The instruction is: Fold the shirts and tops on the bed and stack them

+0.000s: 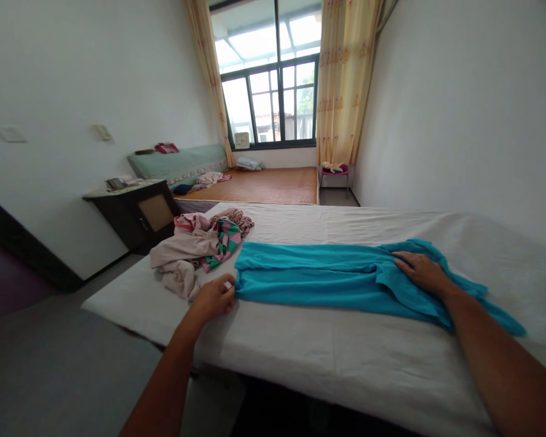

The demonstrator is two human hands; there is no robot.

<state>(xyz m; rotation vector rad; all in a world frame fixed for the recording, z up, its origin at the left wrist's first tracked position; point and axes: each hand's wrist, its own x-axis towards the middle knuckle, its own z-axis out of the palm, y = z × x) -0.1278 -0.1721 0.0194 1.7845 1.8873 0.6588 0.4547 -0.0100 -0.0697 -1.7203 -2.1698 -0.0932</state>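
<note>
A long turquoise garment lies stretched from left to right on a white sheet, folded lengthwise with several creases. My left hand is at its near left corner, with curled fingers pinching the edge. On the bunched right part rests my right hand, palm down with fingers stretched out flat. A narrow sleeve-like end sticks out past the right forearm, which hides part of the cloth. Just beyond my left hand sits a heap of crumpled clothes in beige, pink and green patterns.
The white-sheeted table or bed has its near edge in front of me. Behind it stands a bed with a brown mat. A dark cabinet is at the left, a small stool at the back right, a wall along the right.
</note>
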